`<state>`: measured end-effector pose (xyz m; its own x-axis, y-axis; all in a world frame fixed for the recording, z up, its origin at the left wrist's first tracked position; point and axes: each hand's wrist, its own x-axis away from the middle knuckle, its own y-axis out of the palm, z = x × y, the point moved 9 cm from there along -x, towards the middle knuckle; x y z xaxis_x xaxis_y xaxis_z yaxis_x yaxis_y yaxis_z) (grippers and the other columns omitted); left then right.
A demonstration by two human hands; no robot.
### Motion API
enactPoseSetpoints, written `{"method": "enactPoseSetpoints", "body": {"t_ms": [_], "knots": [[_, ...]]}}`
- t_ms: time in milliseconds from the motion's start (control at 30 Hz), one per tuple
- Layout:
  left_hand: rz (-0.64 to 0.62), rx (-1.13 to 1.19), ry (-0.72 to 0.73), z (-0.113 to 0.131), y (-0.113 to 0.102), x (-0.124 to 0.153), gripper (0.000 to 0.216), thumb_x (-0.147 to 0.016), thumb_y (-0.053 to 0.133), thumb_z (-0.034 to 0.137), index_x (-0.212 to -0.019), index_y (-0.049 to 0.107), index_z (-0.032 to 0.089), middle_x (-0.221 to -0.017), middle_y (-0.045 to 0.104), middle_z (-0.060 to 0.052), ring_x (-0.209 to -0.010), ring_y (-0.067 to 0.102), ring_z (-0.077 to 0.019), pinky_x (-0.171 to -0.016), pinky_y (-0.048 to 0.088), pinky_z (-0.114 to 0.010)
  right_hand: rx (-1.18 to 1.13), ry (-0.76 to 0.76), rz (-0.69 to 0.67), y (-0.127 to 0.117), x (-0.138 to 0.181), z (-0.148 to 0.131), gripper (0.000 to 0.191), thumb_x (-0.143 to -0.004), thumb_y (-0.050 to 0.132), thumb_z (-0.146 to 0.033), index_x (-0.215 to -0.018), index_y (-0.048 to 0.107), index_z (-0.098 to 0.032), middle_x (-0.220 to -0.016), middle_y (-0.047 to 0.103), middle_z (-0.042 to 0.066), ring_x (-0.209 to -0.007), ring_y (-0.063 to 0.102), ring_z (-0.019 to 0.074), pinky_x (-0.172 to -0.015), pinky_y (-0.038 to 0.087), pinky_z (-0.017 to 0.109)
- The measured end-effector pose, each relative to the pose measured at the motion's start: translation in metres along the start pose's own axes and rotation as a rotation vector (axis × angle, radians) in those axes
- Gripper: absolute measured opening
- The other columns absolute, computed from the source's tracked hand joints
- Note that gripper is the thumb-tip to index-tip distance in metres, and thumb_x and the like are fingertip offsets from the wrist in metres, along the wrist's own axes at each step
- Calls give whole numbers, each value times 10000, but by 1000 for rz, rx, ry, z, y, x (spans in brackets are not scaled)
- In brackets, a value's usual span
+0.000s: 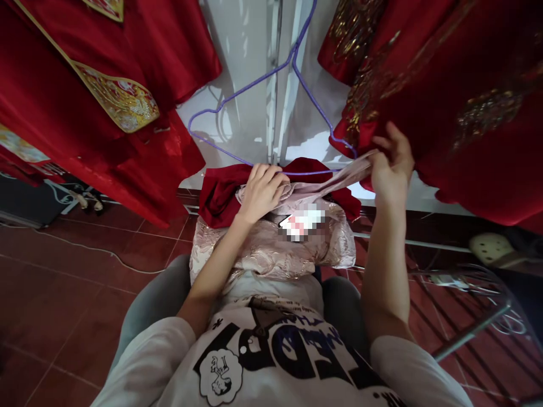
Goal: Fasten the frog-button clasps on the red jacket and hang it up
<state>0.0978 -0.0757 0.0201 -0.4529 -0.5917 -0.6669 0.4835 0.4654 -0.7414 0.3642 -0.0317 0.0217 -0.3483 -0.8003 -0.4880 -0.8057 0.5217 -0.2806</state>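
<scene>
Hands on pink garment (271, 249): left hand (261, 192) gripping its collar, right hand (392, 164) pinching a strap by purple hanger (254, 85).

Little here can be read. The white T-shirt (271, 362) worn by the person carries large dark block letters across the chest, seen upside down and creased, so no whole word comes clear; a line of small print above them is too fine to make out. Beyond the shirt, a tag (302, 223) lying on the pink brocade garment (271, 251) is blurred, its print illegible.
</scene>
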Motion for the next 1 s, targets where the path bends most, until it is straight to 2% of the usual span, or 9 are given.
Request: {"method": "enactPoseSetpoints", "body": {"t_ms": [67, 133, 300, 400, 500, 600, 700, 800, 1000], "knots": [[-5, 16, 16, -7, -9, 4, 196, -1002, 522, 250, -1034, 713, 220, -1117, 689, -83, -1082, 577, -264, -1022, 447, -470, 6, 104, 59, -6, -4, 16, 778, -758, 409, -97, -1532, 378, -167, -1444, 566, 179, -1266, 615, 236, -1002, 521, 431], [-23, 39, 23, -15, -12, 3, 206, -1011, 516, 274, -1023, 718, 232, -1103, 696, -71, -1057, 578, -252, -1009, 455, -453, -12, 145, 78, -7, -5, 22, 804, -738, 416, -95, -1537, 377, -172, -1469, 546, 179, -1277, 610, 247, -993, 525, 429], [-18, 75, -7, -17, -1, -2, 190, -999, 536, 268, -1009, 726, 250, -1091, 699, -64, -1062, 580, -256, -1014, 457, -471, 25, 145, 107, -9, -5, 26, 719, -754, 424, -140, -1470, 467, -191, -1386, 604, 175, -1175, 661, 271, -934, 547, 447], [-8, 101, -30, -11, 5, -2, 184, -989, 544, 245, -1007, 727, 253, -1101, 696, -71, -1077, 578, -268, -1026, 452, -507, 24, 137, 135, -12, -9, 33, 669, -727, 415, -128, -1386, 522, -157, -1283, 651, 168, -1167, 667, 254, -960, 539, 437], [-6, 97, -28, -8, 5, -2, 190, -997, 533, 246, -1001, 721, 226, -1102, 694, -80, -1074, 569, -263, -1029, 452, -492, 7, 107, 153, -14, -11, 35, 617, -709, 418, -119, -1311, 547, -146, -1220, 671, 150, -1158, 678, 243, -980, 534, 428], [-4, 78, -11, -8, 3, -2, 195, -1003, 525, 246, -994, 716, 210, -1106, 690, -82, -1074, 565, -254, -1028, 453, -465, 38, -14, 200, -17, -6, 18, 505, -730, 435, -126, -1214, 579, -145, -1165, 686, 140, -1113, 689, 235, -965, 539, 417], [-24, 65, -13, -10, 3, -2, 197, -996, 522, 230, -1000, 719, 218, -1124, 684, -86, -1085, 565, -262, -1025, 449, -484, 211, -169, 279, -21, 6, -12, 346, -775, 463, -150, -1083, 619, -173, -1110, 679, 116, -1061, 673, 239, -947, 532, 432], [-44, 57, -27, -10, 5, -2, 206, -991, 519, 226, -1012, 725, 224, -1131, 676, -95, -1092, 562, -277, -1028, 441, -512, 382, -192, 322, -20, 13, -33, 259, -776, 474, -126, -974, 634, -174, -1043, 641, 118, -981, 647, 246, -907, 529, 438], [-54, 30, -41, -3, 12, -5, 207, -989, 511, 209, -1015, 715, 213, -1138, 663, -107, -1116, 553, -282, -1054, 428, -498, 515, -225, 220, -5, 1, -67, 196, -763, 503, -107, -899, 623, -184, -912, 618, 98, -962, 613, 269, -944, 493, 463]]}}
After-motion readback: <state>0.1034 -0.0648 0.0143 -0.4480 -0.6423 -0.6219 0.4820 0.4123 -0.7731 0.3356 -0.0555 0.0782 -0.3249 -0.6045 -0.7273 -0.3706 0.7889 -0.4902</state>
